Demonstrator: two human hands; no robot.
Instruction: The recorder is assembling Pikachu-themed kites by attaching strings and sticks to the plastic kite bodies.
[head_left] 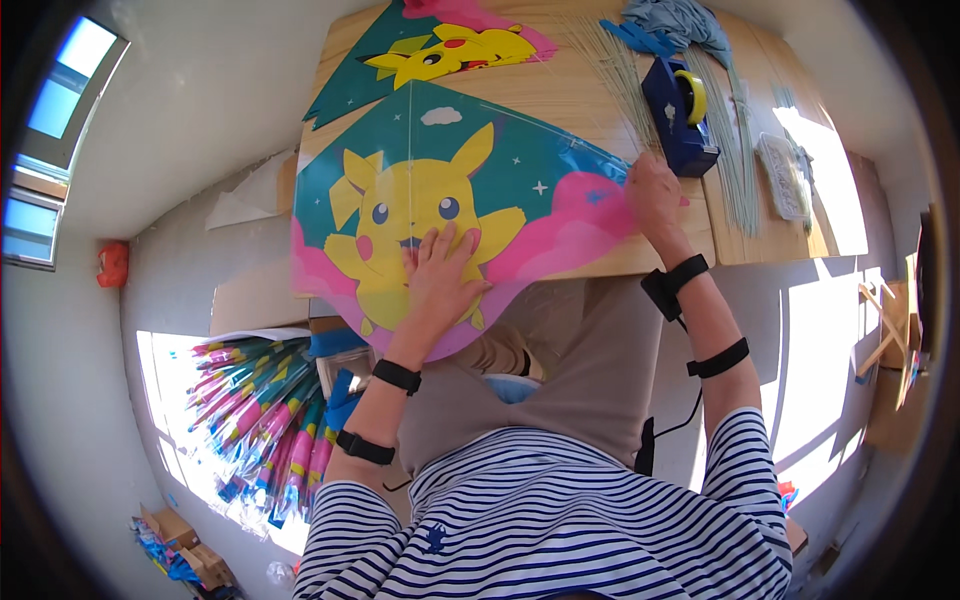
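A thin, shiny kite with a yellow cartoon figure on green and pink lies on the wooden table, its rounded bottom hanging over the near edge toward my lap. My left hand rests flat on the figure's middle, fingers spread. At the kite's right corner, my right hand is closed, pinching the sheet; its fingertips are partly hidden. A thin pale rod seems to run along the upper right edge toward that hand. Just beyond my right hand stands a blue tape dispenser with a yellow roll.
Another kite sheet lies at the far left of the table. Thin pale sticks, more sticks, a grey cloth and a clear plastic box are on the right. Folded colourful kites are heaped at lower left.
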